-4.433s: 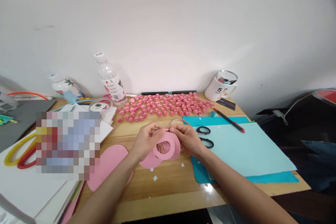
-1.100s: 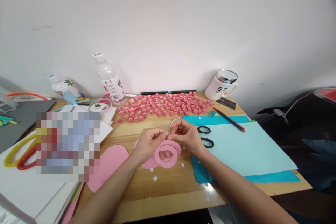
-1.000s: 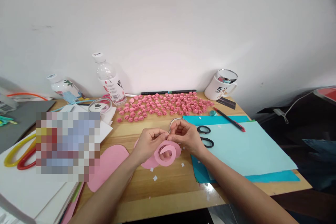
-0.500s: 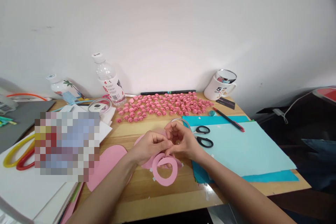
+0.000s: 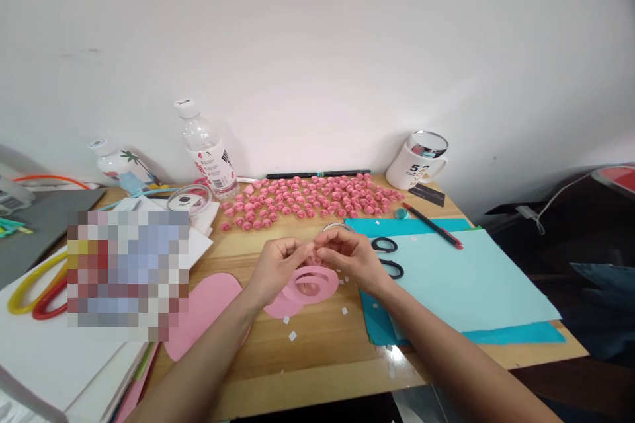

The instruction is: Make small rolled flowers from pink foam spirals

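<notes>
A pink paper spiral strip (image 5: pixel 317 284) hangs in loops over the wooden desk (image 5: pixel 317 357). My left hand (image 5: pixel 278 266) and my right hand (image 5: pixel 350 256) meet above it, fingertips pinched together on its upper end. Under the loops lies a pink paper piece (image 5: pixel 280 306). Behind the hands, several small pink paper roses (image 5: pixel 307 199) are spread in rows. A clear tape roll (image 5: pixel 336 227) sits just past my right hand.
Black scissors (image 5: pixel 387 256) lie on light blue paper (image 5: pixel 461 281) to the right, with a red pen (image 5: pixel 432 226) and a white mug (image 5: pixel 419 162). Bottles (image 5: pixel 206 149), a pink oval cutout (image 5: pixel 206 314), white sheets and coloured rings (image 5: pixel 34 287) fill the left.
The spiral's loops have swung up from low near the desk front to just under my hands. Both hands stayed pinched on its end and rose slightly.
</notes>
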Demonstrator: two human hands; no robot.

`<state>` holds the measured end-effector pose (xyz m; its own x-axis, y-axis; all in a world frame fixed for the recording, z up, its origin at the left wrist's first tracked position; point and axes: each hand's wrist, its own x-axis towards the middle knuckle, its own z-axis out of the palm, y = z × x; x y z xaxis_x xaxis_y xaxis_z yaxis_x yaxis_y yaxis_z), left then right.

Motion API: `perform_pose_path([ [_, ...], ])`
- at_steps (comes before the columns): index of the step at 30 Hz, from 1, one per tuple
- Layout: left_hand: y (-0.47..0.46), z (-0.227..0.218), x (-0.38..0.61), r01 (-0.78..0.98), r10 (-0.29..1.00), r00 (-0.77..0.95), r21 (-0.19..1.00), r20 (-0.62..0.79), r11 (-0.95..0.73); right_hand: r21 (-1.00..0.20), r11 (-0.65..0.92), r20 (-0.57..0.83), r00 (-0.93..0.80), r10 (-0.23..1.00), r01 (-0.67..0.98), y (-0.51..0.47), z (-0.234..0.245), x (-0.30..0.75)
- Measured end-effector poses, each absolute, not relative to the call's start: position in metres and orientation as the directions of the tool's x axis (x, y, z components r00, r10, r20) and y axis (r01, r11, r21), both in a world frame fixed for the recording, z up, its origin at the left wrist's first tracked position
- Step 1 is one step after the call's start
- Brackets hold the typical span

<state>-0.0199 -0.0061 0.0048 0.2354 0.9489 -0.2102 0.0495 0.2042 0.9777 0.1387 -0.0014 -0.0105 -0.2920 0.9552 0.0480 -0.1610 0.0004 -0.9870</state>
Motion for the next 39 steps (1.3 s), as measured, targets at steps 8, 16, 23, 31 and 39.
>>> perform_pose_path([
  [8,-0.008,0.003,-0.020,0.035,0.936,0.266,0.973,-0.230,0.229,-0.990,0.104,0.124,-0.223,0.967,-0.098,-0.004,-0.018,0.134],
  [16,-0.008,0.003,-0.018,-0.020,0.926,0.331,0.980,-0.181,0.198,-0.987,0.162,0.162,-0.067,0.984,-0.014,-0.004,-0.017,0.138],
  [23,-0.008,0.006,-0.016,-0.024,0.951,0.210,0.971,-0.228,0.238,-0.980,-0.084,-0.081,-0.029,0.996,-0.178,-0.001,-0.017,0.139],
  [31,-0.009,0.010,-0.016,-0.022,0.963,0.193,0.981,-0.186,0.193,-0.933,-0.145,-0.152,-0.004,0.988,-0.329,0.002,-0.019,0.140],
  [39,-0.009,0.006,-0.017,-0.069,0.939,0.256,0.965,-0.229,0.254,-0.955,-0.090,-0.097,0.011,0.995,-0.282,0.001,-0.022,0.140],
])
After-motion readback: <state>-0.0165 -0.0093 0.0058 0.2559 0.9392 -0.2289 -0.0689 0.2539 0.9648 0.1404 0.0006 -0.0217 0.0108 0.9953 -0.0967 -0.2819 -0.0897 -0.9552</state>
